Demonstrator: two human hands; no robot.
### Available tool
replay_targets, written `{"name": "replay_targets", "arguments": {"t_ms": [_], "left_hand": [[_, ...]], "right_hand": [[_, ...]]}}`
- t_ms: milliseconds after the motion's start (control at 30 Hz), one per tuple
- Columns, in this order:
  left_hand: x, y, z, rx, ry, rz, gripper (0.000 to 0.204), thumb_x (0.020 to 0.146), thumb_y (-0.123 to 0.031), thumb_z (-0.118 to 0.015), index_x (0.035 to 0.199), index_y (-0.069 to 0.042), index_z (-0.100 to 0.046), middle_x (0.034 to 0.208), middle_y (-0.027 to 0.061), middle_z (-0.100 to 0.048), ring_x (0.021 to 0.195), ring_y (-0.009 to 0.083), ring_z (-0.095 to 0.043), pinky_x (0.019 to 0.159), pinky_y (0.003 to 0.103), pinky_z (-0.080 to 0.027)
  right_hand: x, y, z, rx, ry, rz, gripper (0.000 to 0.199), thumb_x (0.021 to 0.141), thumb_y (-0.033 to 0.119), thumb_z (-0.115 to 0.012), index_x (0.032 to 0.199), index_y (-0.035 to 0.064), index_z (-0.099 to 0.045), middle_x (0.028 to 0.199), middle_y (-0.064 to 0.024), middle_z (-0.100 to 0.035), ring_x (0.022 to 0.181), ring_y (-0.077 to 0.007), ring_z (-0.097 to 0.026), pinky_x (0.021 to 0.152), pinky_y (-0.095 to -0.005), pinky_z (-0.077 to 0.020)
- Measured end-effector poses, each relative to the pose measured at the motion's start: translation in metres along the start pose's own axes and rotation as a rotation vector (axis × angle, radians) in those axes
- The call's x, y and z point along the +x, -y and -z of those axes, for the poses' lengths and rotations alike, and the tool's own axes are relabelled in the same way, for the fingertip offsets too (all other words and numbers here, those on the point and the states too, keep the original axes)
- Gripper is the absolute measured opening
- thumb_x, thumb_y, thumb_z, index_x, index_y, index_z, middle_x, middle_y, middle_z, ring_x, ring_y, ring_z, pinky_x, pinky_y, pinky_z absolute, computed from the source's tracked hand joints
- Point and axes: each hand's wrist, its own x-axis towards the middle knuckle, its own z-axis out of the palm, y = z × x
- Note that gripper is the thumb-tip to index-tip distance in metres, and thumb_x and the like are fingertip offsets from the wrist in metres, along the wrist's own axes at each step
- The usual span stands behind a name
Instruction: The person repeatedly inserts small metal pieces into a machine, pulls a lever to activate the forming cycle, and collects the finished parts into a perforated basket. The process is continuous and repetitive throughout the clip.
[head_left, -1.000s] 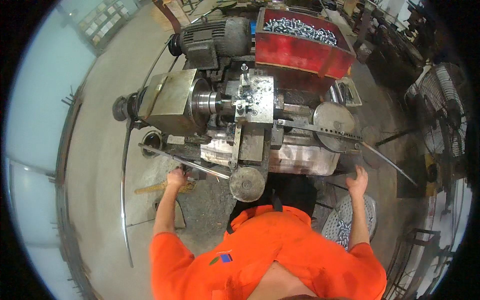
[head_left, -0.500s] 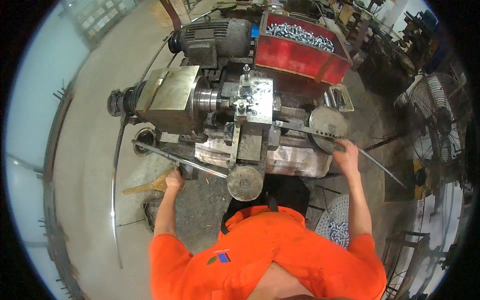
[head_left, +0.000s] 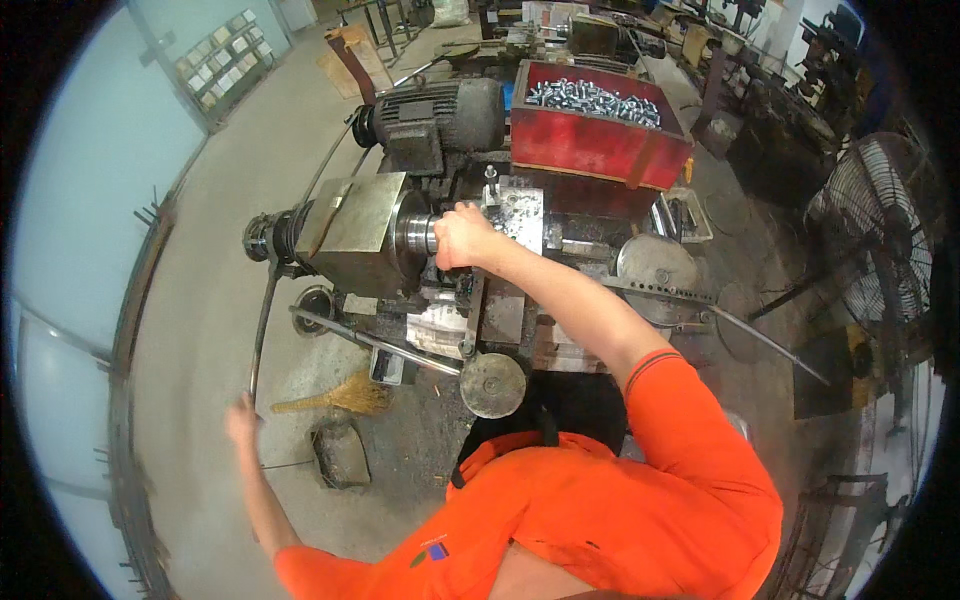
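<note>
Firm on the Left, Careful on the Right

At the lower left of the frame, the left hand was at the visible lower end of a long metal lever. Its fingers appeared curled around the bar, though blur softened the detail. A full, firm wrap there seemed wise, since a long bar could slip from a loose grip.

Right of it, a straw broom lay on the floor, apart from the lever. Above the broom, left of centre, stood the headstock with its shiny spindle nose.

Just at that nose, near the upper centre, was the right hand. Its fingers were bent inward and close together; whether they pinched a part could not be told, as the hand hid its own grip. Good practice there would have been a still spindle, straight seating and fingertips kept out of the gap beside the steel tool block.

Farther right, at the upper right of centre, a red bin held many small metal pieces.
</note>
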Motion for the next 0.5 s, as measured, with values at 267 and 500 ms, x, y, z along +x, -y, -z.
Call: {"name": "replay_targets", "arguments": {"t_ms": [267,500], "left_hand": [[-0.133,-0.102,-0.034,-0.161,-0.137,-0.192,0.045,0.077,-0.043,-0.063,0.092,0.000,-0.062,0.081,0.0203,-0.062,0.075,0.0369,-0.061,0.070,0.043,-0.046],[-0.073,-0.097,0.004,-0.465,0.363,-0.410,0.028,0.076,-0.014,-0.063,0.096,0.005,-0.057,0.066,0.0077,-0.058,0.056,0.0146,-0.056,0.051,0.031,-0.047]], "right_hand": [[-0.006,-0.028,-0.009,-0.063,-0.121,-0.035,0.026,0.056,0.023,-0.059,0.070,0.0030,-0.068,0.071,-0.0171,-0.065,0.072,-0.0341,-0.064,0.072,-0.0393,-0.0497],[-0.089,-0.109,0.117,-0.152,-0.634,-0.242,0.044,0.058,0.023,-0.061,0.099,0.0086,-0.066,0.122,-0.0217,-0.049,0.111,-0.0368,-0.046,0.091,-0.0415,-0.0408]]}}
